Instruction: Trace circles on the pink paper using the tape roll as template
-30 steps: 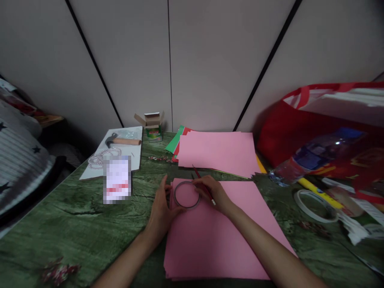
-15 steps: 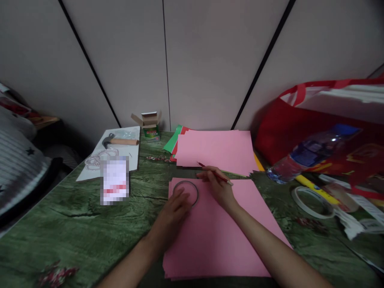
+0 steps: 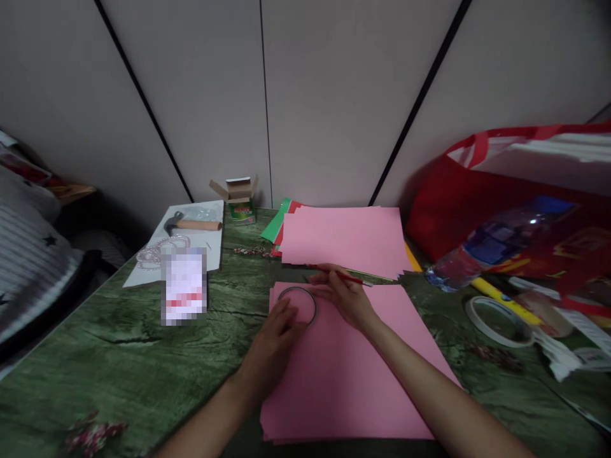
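A stack of pink paper sheets [image 3: 363, 369] lies in front of me. On its upper left corner rests a thin grey ring [image 3: 316, 308], flat on the paper. My left hand [image 3: 277, 334] holds the ring's left and lower edge down, its fingers partly over the rim. My right hand [image 3: 346, 296] grips a red pencil [image 3: 352, 278] between thumb and fingers, just right of the ring. The pencil lies nearly level above the top edge of the stack, its pale end pointing right; its tip is hard to make out.
Behind lie more pink sheets [image 3: 344, 235] over green and red ones. At left are a phone [image 3: 184, 286], a hammer [image 3: 198, 224], a bead string [image 3: 157, 252] and a small open box [image 3: 242, 207]. At right are a tape roll [image 3: 496, 334], a plastic bottle [image 3: 491, 248] and a red bag [image 3: 439, 203].
The pencil has turned from a slant to nearly level in my right hand, its tip shifting up and left. My left fingers have shifted slightly on the ring, which stays at the same corner.
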`<control>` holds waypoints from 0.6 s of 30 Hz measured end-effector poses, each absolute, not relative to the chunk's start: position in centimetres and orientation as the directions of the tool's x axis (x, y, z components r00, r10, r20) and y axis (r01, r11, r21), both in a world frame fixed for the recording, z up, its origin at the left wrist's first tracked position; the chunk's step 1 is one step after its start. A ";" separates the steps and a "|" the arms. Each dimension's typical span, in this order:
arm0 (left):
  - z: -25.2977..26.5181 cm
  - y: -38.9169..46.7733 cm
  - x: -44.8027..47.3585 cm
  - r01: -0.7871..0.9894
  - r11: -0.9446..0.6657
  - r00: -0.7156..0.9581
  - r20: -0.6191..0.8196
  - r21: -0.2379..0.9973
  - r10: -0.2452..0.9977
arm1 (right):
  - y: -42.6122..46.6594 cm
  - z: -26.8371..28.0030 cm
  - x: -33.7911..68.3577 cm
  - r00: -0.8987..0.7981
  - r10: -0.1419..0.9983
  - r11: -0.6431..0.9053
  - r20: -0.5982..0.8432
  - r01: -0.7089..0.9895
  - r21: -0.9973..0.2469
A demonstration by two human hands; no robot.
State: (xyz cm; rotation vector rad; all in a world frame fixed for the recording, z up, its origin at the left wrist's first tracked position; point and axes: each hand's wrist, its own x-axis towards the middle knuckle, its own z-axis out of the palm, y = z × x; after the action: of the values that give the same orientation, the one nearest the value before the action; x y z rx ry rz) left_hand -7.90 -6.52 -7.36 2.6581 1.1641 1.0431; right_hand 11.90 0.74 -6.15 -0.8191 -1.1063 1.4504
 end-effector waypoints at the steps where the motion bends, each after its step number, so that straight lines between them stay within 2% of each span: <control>1: -7.4 -6.5 -7.9 0.631 -0.712 0.481 0.564 0.308 0.671 | 0.7 -6.2 11.9 -0.182 0.979 0.020 0.088 -0.343 -0.939; 6: -7.1 -6.7 -7.6 0.642 -0.707 0.475 0.569 0.297 0.671 | 1.0 -6.6 11.9 -0.131 0.986 0.046 0.103 -0.378 -0.925; 10: -6.4 -6.8 -7.1 0.695 -0.663 0.478 0.510 0.277 0.715 | 1.3 -6.9 11.8 -0.044 0.996 0.055 0.073 -0.325 -0.944; 18: -5.4 -5.8 -4.7 0.897 -0.435 0.399 0.278 0.079 0.874 | 3.8 -5.3 10.7 0.065 0.997 -0.017 -0.039 -0.305 -0.952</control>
State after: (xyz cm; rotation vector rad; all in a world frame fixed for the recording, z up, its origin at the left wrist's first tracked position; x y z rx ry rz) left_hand -4.71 -5.76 -5.44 2.6960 1.7097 0.4525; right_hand 10.71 3.75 -5.26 -1.0309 -0.9154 1.3087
